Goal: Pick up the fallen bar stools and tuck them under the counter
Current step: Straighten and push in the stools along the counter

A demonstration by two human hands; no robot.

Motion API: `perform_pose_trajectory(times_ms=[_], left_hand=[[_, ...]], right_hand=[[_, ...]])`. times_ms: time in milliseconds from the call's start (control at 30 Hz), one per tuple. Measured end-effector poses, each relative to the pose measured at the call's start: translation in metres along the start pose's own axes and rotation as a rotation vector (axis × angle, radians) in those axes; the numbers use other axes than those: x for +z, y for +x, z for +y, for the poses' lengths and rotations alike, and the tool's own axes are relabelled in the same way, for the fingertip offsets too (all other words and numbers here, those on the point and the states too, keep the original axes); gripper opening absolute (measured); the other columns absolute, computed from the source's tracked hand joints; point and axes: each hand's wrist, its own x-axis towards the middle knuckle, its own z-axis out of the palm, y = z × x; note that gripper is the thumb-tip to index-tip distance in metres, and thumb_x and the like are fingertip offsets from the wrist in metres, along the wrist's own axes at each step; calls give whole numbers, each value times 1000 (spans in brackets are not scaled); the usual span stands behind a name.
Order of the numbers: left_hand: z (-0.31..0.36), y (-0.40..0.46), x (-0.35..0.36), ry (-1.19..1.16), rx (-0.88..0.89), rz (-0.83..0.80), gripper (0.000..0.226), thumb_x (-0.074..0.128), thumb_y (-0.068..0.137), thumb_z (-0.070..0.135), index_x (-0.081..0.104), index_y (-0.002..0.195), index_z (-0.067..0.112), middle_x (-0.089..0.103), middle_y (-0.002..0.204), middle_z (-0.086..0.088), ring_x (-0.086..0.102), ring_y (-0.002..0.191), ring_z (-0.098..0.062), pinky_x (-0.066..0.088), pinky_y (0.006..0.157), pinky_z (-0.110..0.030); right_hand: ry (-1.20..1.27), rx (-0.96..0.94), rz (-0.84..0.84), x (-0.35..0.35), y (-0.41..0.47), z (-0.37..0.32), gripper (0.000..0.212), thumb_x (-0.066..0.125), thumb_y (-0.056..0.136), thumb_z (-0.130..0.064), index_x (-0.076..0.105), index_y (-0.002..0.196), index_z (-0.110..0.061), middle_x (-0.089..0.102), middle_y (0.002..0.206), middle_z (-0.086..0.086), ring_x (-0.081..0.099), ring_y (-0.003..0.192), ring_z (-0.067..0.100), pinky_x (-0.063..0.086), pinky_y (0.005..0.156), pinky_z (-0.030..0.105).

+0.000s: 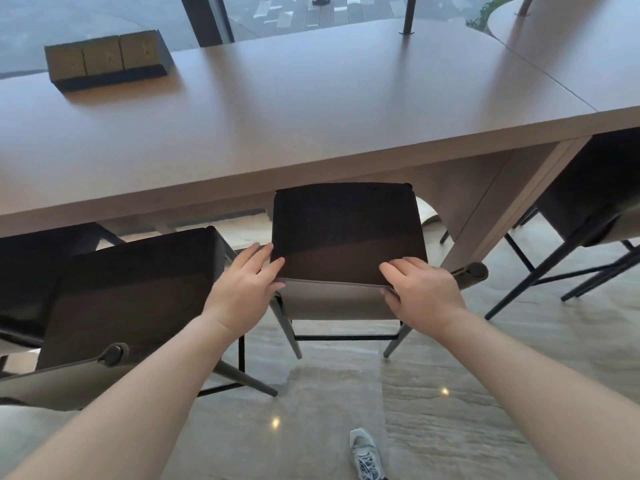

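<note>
A bar stool (346, 230) with a dark seat and a low grey backrest stands upright in the middle, its front part under the edge of the wooden counter (277, 133). My left hand (242, 282) grips the left end of the backrest's top edge. My right hand (422, 289) grips the right end of the same edge. A second upright stool (138, 289) stands close on the left, partly under the counter. A third stool (588, 188) sits tucked under the counter at the right.
A dark box with three brown blocks (107, 60) lies on the counter at the back left. A black post (408, 15) rises from the counter. The counter's side panel (485, 216) stands right of the middle stool. My shoe (365, 455) is on the grey floor.
</note>
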Motion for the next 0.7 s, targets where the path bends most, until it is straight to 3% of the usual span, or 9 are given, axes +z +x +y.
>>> perform_pose_trajectory(times_ms=[233,433,700], left_hand=[[-2,28,0,-4,66,-56,44,54,97,35,57,136,15,53,142,-14,39,138,-37,40,106,-52],[-18,25,1,-17,57,-59,47,42,97,42,61,132,16,63,128,-14,41,136,-38,39,106,-53],[-40,-5,6,-52,-24,-83,46,43,97,40,63,129,13,67,120,-14,45,133,-37,41,107,-52]], right_hand=[[-14,69,-25,-4,1,8,28,65,81,-27,67,107,-16,70,94,1,65,95,26,50,60,32],[-19,33,20,6,14,1,29,61,79,-27,66,105,-16,68,88,0,64,90,25,48,61,31],[-19,-49,40,17,31,-17,28,64,77,-22,67,104,-15,69,86,2,64,83,26,48,62,31]])
